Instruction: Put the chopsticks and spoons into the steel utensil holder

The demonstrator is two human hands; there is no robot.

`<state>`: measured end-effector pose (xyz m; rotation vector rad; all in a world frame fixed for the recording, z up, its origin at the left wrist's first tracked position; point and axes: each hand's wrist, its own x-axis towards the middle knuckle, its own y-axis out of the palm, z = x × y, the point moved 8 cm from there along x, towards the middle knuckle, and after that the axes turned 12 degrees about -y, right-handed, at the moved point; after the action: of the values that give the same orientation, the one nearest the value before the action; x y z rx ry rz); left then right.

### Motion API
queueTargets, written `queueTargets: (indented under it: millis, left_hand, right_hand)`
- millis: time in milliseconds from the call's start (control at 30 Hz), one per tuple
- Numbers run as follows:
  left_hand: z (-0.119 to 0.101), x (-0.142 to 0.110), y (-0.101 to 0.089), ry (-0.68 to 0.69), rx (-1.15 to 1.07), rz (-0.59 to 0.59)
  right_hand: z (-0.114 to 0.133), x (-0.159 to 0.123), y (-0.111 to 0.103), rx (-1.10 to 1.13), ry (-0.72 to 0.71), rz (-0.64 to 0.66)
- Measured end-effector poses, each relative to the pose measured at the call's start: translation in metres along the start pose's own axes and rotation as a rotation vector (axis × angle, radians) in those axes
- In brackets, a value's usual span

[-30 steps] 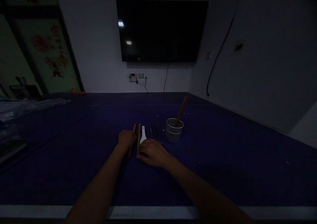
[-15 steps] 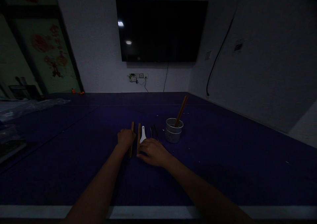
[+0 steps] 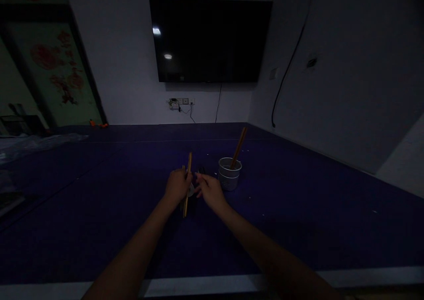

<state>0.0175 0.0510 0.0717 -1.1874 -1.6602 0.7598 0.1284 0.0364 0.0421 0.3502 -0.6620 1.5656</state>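
Observation:
My left hand (image 3: 177,187) is closed round a pair of wooden chopsticks (image 3: 189,158), raised a little and slanting up to the right. Behind that hand, other chopsticks (image 3: 181,206) show only in part; I cannot tell whether it touches them. A white spoon (image 3: 191,191) lies between my hands, mostly covered by the left one and the chopsticks. My right hand (image 3: 211,191) is just right of the spoon, fingers apart and holding nothing. Thin dark utensils (image 3: 201,170) lie beyond its fingertips, partly hidden. A grey metal cup (image 3: 229,178) stands to the right with wooden chopsticks (image 3: 239,147) leaning in it.
The dark blue surface (image 3: 298,211) has a pale front edge (image 3: 205,286). Clear plastic wrapping (image 3: 43,144) lies at the left, and small orange items (image 3: 98,124) sit at the back. A television (image 3: 212,41) hangs on the wall above power sockets (image 3: 182,101).
My left hand has moved right and lifted a pair of chopsticks. My right hand has drawn back from the spoon and chopsticks, its fingers now apart. The view has shifted slightly.

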Motion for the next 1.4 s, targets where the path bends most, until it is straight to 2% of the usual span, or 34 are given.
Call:
queueTargets:
  millis: [100, 233, 367, 467, 533, 600, 700, 767, 833, 933, 1100, 1400]
  left_hand:
    - [-0.022, -0.013, 0.000, 0.142, -0.043, -0.060]
    - [-0.043, -0.029, -0.005, 0.320, -0.056, -0.152]
    - [-0.053, -0.041, -0.012, 0.450, -0.027, -0.231]
    - [-0.056, -0.048, -0.021, 0.501, -0.059, -0.294]
    - [-0.055, -0.053, -0.028, 0.517, -0.107, -0.348]
    - [-0.051, -0.055, -0.033, 0.507, -0.148, -0.392]
    - [-0.044, -0.053, -0.034, 0.454, -0.180, -0.422]
    - [-0.040, -0.050, -0.031, 0.423, -0.190, -0.416]
    - [-0.037, -0.047, -0.025, 0.405, -0.189, -0.403]
    - [-0.037, -0.045, -0.019, 0.408, -0.178, -0.386]
    - [-0.039, -0.045, -0.013, 0.432, -0.163, -0.359]
    - [-0.038, -0.042, -0.008, 0.448, -0.177, -0.355]
  right_hand:
    - [-0.012, 0.001, -0.005, 0.186, 0.132, -0.096]
    - [-0.011, 0.001, -0.010, 0.274, 0.195, -0.145]
    - [0.001, 0.002, -0.022, 0.224, 0.113, -0.241]
    - [0.021, 0.005, -0.037, 0.156, 0.006, -0.298]
    - [0.038, 0.008, -0.052, 0.127, -0.066, -0.337]
    - [0.059, 0.009, -0.076, 0.048, -0.157, -0.432]
    - [0.086, 0.002, -0.122, -0.126, -0.302, -0.709]
    - [0.093, -0.003, -0.149, -0.241, -0.357, -0.870]
    - [0.091, -0.003, -0.167, -0.338, -0.366, -0.922]
    - [0.083, 0.004, -0.181, -0.513, -0.337, -0.872]
    - [0.074, 0.017, -0.176, -0.857, -0.311, -0.680]
    - [0.050, 0.030, -0.160, -1.002, -0.302, -0.490]
